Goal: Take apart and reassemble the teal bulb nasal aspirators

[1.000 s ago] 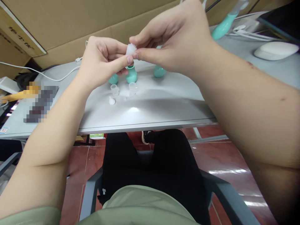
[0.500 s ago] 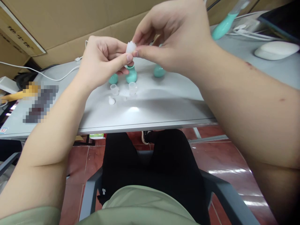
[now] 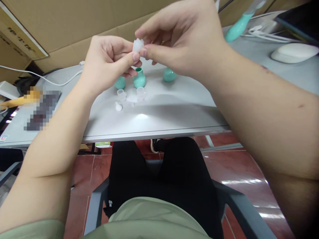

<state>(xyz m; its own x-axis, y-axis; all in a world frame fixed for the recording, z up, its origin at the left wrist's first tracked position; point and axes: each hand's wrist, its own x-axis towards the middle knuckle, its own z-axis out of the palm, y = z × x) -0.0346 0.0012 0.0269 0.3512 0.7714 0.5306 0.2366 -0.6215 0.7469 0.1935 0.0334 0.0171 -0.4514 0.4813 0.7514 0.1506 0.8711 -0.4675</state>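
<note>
My left hand (image 3: 109, 61) pinches a small translucent white plastic piece (image 3: 138, 45) with a jagged upper edge. My right hand (image 3: 179, 43) closes in from the other side; its thumb tip meets the piece's lower right, the index finger is lifted off, and the other fingers are partly hidden behind. Below the hands stands a turquoise bulb-shaped bottle (image 3: 139, 79) with an open neck. Another turquoise bulb (image 3: 120, 83) is half covered by my left hand, and a third turquoise bulb (image 3: 169, 75) sits under my right hand.
Two clear little cups (image 3: 141, 93), a white cone-shaped part (image 3: 119, 106) and a flat translucent bit (image 3: 132, 99) lie on the grey desk (image 3: 159, 119). Farther right are a turquoise-handled item (image 3: 238, 30), a white mouse (image 3: 294, 53) and cables. A white cable (image 3: 67, 82) runs along the left.
The right index finger has lifted away from the white plastic piece. Both hands with the piece have shifted slightly left and up, uncovering the middle bottle's neck.
</note>
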